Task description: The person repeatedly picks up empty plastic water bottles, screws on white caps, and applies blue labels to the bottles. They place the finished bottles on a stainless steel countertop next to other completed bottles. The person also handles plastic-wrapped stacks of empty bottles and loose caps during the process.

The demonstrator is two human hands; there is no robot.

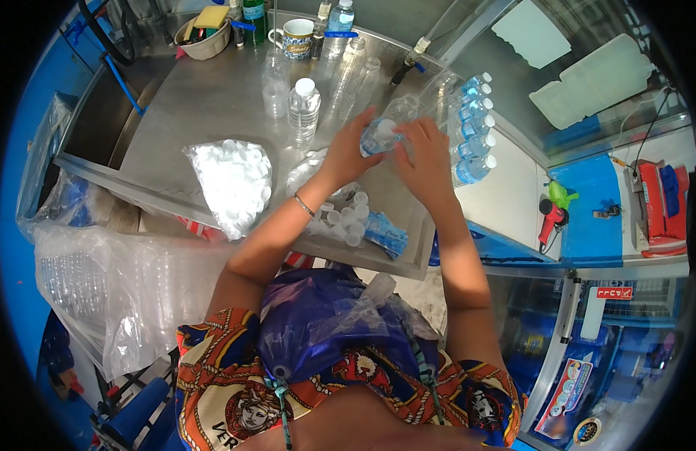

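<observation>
My left hand (348, 152) is closed around a clear plastic bottle (375, 141) with a white cap and a blue label, tilted above the metal counter. At its capped end the curled fingers of my right hand (425, 154) touch the bottle; their exact grip is partly hidden. A capped bottle without a label (304, 116) stands left of my hands, beside several uncapped clear bottles (346, 79). Below my forearms lie loose white caps (348, 223) and a stack of blue labels (386, 234). A clear bag of white caps (233, 184) rests left of my left forearm.
Capped, labelled bottles (474, 143) line the right side. Along the back are a basket with sponges (203, 39), a mug (296, 40) and taps (412, 59). A red heat gun (549, 222) lies at right. Large plastic bags of empty bottles (115, 293) stand at lower left.
</observation>
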